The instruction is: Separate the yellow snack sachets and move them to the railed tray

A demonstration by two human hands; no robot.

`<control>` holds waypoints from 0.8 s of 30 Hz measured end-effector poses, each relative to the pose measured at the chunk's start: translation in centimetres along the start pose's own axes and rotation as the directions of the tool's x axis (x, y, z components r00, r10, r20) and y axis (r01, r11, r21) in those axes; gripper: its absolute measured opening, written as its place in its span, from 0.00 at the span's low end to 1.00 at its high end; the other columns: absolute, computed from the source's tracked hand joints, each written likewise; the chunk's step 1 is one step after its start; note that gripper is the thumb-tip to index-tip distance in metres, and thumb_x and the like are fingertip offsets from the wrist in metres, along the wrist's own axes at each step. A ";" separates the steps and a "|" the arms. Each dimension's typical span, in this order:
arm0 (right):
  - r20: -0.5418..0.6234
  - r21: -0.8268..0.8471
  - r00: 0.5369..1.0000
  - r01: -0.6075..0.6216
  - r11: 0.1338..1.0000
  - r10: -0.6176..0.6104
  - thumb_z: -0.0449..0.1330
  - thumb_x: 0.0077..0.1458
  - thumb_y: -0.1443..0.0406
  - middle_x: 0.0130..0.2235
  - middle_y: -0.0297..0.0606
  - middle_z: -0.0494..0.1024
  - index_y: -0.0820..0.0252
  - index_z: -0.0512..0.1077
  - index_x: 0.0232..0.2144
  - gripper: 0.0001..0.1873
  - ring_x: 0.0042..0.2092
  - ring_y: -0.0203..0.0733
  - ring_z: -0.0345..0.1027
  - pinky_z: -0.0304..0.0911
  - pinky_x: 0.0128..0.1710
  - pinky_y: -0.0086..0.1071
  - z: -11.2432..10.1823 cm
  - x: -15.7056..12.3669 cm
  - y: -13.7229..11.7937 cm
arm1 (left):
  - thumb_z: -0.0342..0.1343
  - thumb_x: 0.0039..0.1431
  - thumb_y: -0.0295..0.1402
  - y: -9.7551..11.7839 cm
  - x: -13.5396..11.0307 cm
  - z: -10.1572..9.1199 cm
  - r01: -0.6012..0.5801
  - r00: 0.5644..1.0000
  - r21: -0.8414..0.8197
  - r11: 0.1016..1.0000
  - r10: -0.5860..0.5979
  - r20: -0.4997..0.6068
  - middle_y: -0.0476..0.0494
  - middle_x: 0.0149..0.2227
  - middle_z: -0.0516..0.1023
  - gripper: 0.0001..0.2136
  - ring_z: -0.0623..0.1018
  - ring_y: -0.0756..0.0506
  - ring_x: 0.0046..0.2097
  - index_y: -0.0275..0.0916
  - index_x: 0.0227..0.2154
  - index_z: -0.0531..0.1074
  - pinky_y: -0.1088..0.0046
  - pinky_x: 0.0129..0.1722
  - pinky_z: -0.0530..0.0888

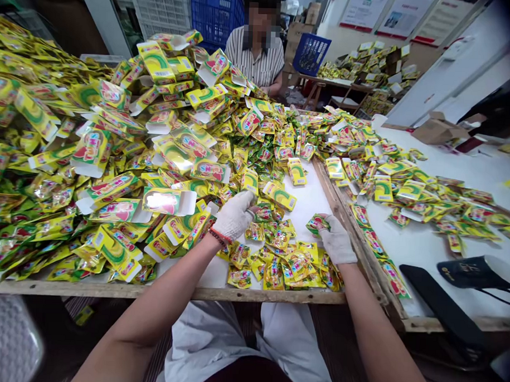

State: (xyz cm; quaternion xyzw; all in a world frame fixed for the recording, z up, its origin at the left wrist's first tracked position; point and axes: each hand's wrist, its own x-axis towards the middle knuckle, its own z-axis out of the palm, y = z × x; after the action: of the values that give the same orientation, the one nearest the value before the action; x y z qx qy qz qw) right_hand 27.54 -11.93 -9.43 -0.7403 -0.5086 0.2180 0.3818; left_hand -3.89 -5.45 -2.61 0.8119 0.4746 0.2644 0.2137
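My left hand (236, 217), in a white knit glove with a bracelet at the wrist, is over the packets with its fingers curled together. Just past its fingertips is a small yellow box (250, 181); whether the fingers hold anything is hidden. My right hand (339, 241), also gloved, pinches a green candy sachet (316, 223) above the white tabletop. Between and below the hands lie loose yellow sachets (296, 265) near the table's front edge. A longer yellow box (280, 196) rests beyond my left hand.
A tall heap of yellow boxes and sachets (131, 153) fills the left side. A wooden strip (342, 211) divides the table; more packets, a dark cup (473, 271) and a black phone-like slab (439, 303) are on the right. Opposite sits a person (255, 57) in a striped shirt.
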 end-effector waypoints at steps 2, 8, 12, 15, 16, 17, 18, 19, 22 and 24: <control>-0.023 0.020 1.000 -0.007 1.000 0.008 0.56 0.51 0.61 0.46 0.44 0.75 0.58 0.65 0.54 0.26 0.42 0.46 0.73 0.72 0.37 0.37 0.0 -0.1 -0.1 | 0.49 0.61 0.39 0.3 -0.4 -0.3 0.040 0.990 0.174 0.984 -0.063 0.127 0.43 0.35 0.75 0.10 0.75 0.43 0.41 0.40 0.37 0.72 0.68 0.41 0.71; -0.054 0.112 0.998 -0.018 0.994 0.024 0.63 0.43 0.59 0.35 0.40 0.78 0.59 0.69 0.39 0.19 0.36 0.45 0.73 0.71 0.37 0.38 -0.1 0.3 -0.2 | 0.54 0.51 0.30 1.3 -1.3 2.0 -0.046 0.961 0.323 0.945 -0.046 0.272 0.35 0.45 0.71 0.11 0.74 0.36 0.46 0.38 0.39 0.72 0.61 0.42 0.70; -0.149 0.151 0.989 0.044 0.988 -0.021 0.63 0.44 0.56 0.35 0.39 0.77 0.59 0.68 0.41 0.22 0.37 0.44 0.72 0.70 0.38 0.37 -0.4 -0.1 -1.7 | 0.55 0.47 0.26 0.8 -1.3 2.5 0.056 0.970 0.163 0.985 -0.093 0.226 0.35 0.40 0.74 0.16 0.75 0.35 0.42 0.38 0.42 0.70 0.59 0.41 0.71; -0.112 0.297 0.994 0.031 0.955 0.003 0.64 0.45 0.54 0.33 0.38 0.77 0.59 0.68 0.45 0.26 0.33 0.43 0.73 0.69 0.31 0.33 0.2 -1.8 -4.7 | 0.53 0.51 0.28 0.2 -1.0 2.2 0.110 0.979 0.038 0.993 -0.115 0.170 0.40 0.36 0.76 0.12 0.76 0.40 0.40 0.39 0.41 0.70 0.65 0.39 0.72; -0.049 0.376 0.999 0.005 0.927 0.014 0.65 0.45 0.54 0.33 0.37 0.78 0.59 0.68 0.44 0.26 0.32 0.42 0.73 0.68 0.29 0.32 0.7 -2.5 -5.9 | 0.52 0.54 0.29 0.2 -0.9 2.1 0.124 0.982 -0.012 0.992 -0.121 0.148 0.42 0.35 0.76 0.10 0.76 0.42 0.39 0.39 0.39 0.71 0.68 0.38 0.72; 0.023 0.447 1.000 -0.025 0.894 0.017 0.66 0.44 0.54 0.33 0.36 0.78 0.58 0.69 0.43 0.25 0.32 0.41 0.73 0.67 0.27 0.31 1.3 -3.3 -7.2 | 0.49 0.57 0.30 0.1 -0.7 2.1 0.129 0.984 -0.052 0.990 -0.122 0.129 0.44 0.34 0.77 0.08 0.76 0.44 0.37 0.39 0.38 0.70 0.71 0.37 0.71; 0.090 0.500 0.996 -0.048 0.865 0.003 0.67 0.44 0.54 0.34 0.36 0.78 0.58 0.69 0.41 0.24 0.32 0.40 0.73 0.66 0.28 0.30 2.0 -4.0 -8.5 | 0.47 0.58 0.30 0.2 -0.6 2.1 0.139 0.986 -0.106 0.985 -0.127 0.112 0.45 0.33 0.76 0.08 0.76 0.47 0.35 0.39 0.37 0.70 0.73 0.35 0.71; 0.139 0.527 0.990 -0.067 0.847 -0.008 0.68 0.43 0.54 0.35 0.35 0.79 0.58 0.69 0.40 0.23 0.32 0.39 0.72 0.65 0.27 0.29 2.7 -4.6 -9.6 | 0.46 0.59 0.30 0.4 -0.5 2.2 0.156 0.986 -0.189 0.970 -0.140 0.095 0.47 0.31 0.75 0.08 0.75 0.48 0.33 0.38 0.36 0.69 0.75 0.33 0.71; 0.155 0.544 0.988 -0.102 0.833 0.019 0.69 0.42 0.54 0.35 0.34 0.78 0.58 0.69 0.39 0.24 0.29 0.37 0.69 0.62 0.24 0.27 4.8 -5.5 -12.0 | 0.48 0.58 0.31 1.2 -0.6 2.6 0.173 0.981 -0.554 0.814 -0.194 0.021 0.50 0.27 0.72 0.06 0.71 0.51 0.27 0.37 0.33 0.69 0.77 0.28 0.69; 0.105 0.551 0.992 -0.112 0.827 0.064 0.68 0.42 0.53 0.32 0.33 0.77 0.59 0.68 0.38 0.24 0.27 0.35 0.65 0.60 0.22 0.27 5.9 -5.5 -12.5 | 0.52 0.56 0.32 1.9 -0.9 2.8 0.088 0.977 -0.711 0.698 -0.198 -0.074 0.50 0.27 0.70 0.05 0.69 0.52 0.28 0.36 0.30 0.69 0.78 0.28 0.68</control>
State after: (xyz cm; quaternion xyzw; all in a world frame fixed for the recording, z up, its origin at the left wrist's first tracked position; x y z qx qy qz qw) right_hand 13.85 -12.59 -3.55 -0.6104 -0.4037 0.4041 0.5487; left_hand -1.22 -7.41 -3.82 0.6082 0.4140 0.4659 0.4916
